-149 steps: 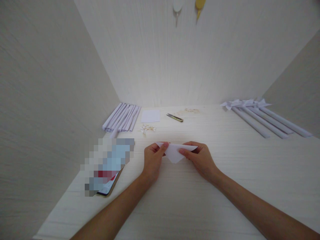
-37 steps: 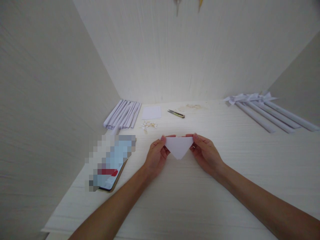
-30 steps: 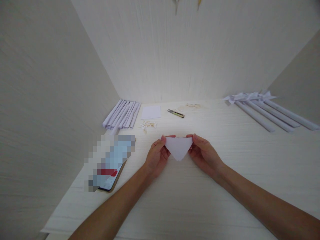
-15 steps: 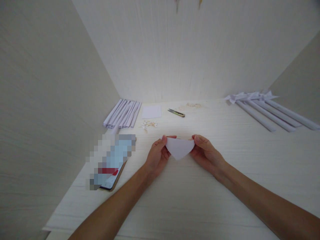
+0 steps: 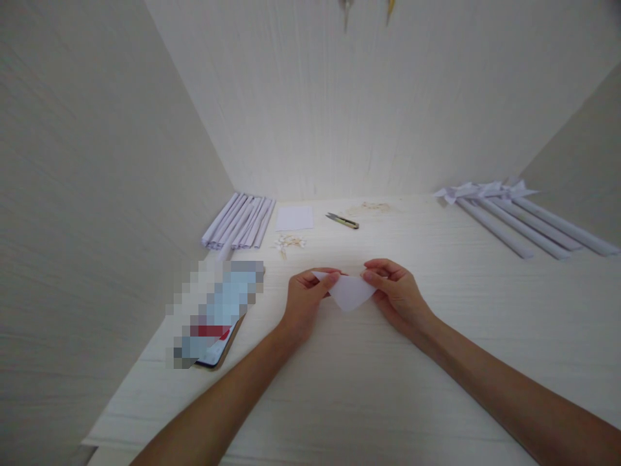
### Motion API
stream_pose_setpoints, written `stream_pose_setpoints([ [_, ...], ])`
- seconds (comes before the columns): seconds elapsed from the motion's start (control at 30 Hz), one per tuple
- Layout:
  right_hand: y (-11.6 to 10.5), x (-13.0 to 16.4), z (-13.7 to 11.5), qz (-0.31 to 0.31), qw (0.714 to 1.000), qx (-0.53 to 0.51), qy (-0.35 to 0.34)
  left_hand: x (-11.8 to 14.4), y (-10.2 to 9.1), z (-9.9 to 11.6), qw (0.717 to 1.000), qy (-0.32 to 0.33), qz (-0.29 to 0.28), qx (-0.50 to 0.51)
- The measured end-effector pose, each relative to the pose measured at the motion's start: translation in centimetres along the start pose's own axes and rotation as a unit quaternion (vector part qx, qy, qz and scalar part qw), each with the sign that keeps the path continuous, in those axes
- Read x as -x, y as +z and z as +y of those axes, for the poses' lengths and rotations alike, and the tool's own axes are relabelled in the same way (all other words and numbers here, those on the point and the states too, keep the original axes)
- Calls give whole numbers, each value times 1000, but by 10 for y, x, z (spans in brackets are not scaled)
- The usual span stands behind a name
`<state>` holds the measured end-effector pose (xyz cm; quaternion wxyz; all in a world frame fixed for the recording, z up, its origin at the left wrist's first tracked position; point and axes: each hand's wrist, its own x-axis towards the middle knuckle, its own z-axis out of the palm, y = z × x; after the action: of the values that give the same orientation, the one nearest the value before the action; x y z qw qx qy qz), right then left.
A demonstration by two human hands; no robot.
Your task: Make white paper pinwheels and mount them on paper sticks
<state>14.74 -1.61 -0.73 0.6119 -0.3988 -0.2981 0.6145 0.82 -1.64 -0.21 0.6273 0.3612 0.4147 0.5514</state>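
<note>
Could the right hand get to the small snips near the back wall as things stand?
Probably yes: the table between the right hand and the snips is bare, but that hand pinches the folded paper and would have to let go first.

Snips [image 5: 342, 221], paper rolls [image 5: 240, 221], phone [image 5: 213, 314], pinwheels [image 5: 514, 217].

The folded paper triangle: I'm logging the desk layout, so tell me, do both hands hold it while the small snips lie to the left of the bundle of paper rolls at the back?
Not quite. The head view shows both hands, left hand and right hand, holding the folded paper triangle, but the small snips lie to the right of the bundle of paper rolls, beyond the white paper square.
</note>
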Motion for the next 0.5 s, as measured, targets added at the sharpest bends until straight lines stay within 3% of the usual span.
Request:
stream_pose_setpoints([
  [0.13, -3, -1, 0, 1, 991, 122, -58, -2, -4, -1, 998, 13, 19, -60],
  [0.3, -2, 3, -2, -97, 927, 344, -117, -3, -6, 0, 992, 40, 31, -114],
  [0.5, -1, 6, -1, -115, 899, 391, -162, -4, -7, 0, 991, 35, 67, -107],
])
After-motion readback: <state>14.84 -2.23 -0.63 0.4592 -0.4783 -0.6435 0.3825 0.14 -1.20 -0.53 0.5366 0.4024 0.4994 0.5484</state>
